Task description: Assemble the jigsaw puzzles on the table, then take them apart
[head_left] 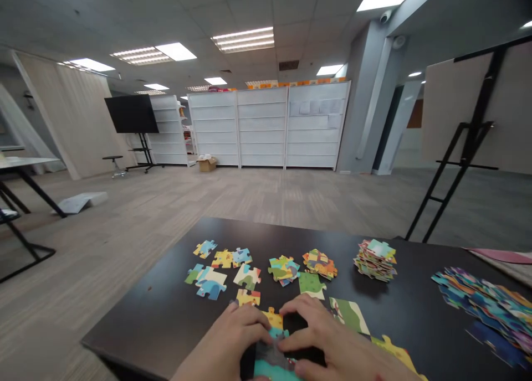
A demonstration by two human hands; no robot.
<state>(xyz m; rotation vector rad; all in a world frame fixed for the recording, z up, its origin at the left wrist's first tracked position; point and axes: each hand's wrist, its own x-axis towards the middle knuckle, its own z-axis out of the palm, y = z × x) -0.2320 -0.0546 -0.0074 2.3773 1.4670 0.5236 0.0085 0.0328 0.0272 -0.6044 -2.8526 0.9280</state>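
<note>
Both my hands rest on a black table (158, 314) near its front edge. My left hand (233, 336) and my right hand (328, 342) have their fingers curled and pressed onto joined puzzle pieces (272, 361), teal and grey, lying between them. A yellow piece (274, 317) touches the top of that cluster. Loose coloured pieces (211, 281) lie just beyond my left hand. A green piece (311, 284) and a green-and-white piece (349, 314) lie by my right hand.
A stack of pieces (376, 259) stands at the back right of the table, with a spread of blue pieces (486, 303) at the far right. Beyond are an easel (461, 165), white shelving (261, 126), a screen on a stand (131, 115) and a table (25, 165) at the left.
</note>
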